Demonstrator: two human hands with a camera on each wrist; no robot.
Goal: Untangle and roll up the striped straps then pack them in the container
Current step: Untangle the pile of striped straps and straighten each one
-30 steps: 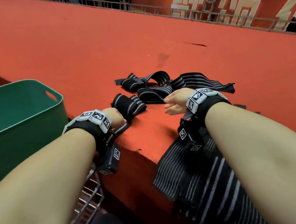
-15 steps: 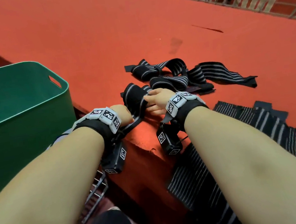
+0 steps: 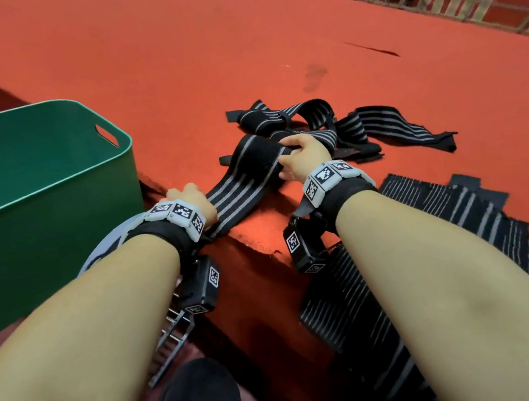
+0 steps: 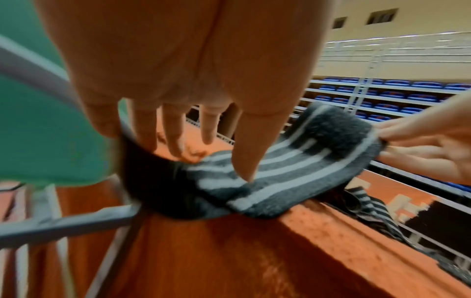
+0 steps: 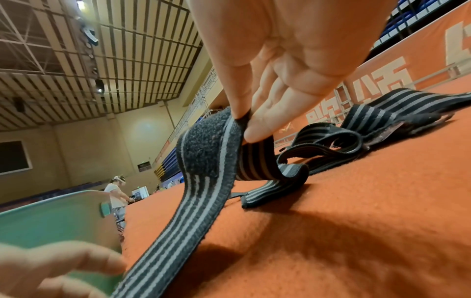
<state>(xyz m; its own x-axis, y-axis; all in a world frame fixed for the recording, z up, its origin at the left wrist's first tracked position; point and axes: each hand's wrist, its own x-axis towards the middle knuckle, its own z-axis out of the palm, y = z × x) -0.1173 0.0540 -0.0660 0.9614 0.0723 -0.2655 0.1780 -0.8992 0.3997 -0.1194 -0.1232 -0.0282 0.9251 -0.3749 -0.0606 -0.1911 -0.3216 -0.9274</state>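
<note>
Above the ledge point(image 3: 277, 205), right hand point(image 3: 304, 155) pinches strap point(image 3: 240, 186); left hand point(image 3: 192, 199) presses it.

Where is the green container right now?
In the head view the green container sits on the left, close beside the left hand, by the red surface's edge.

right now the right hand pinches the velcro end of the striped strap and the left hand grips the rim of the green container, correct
No. The left hand is not on the green container; it presses the near end of the striped strap at the red ledge beside it, as the head view shows. The right hand does pinch the velcro end.
</note>
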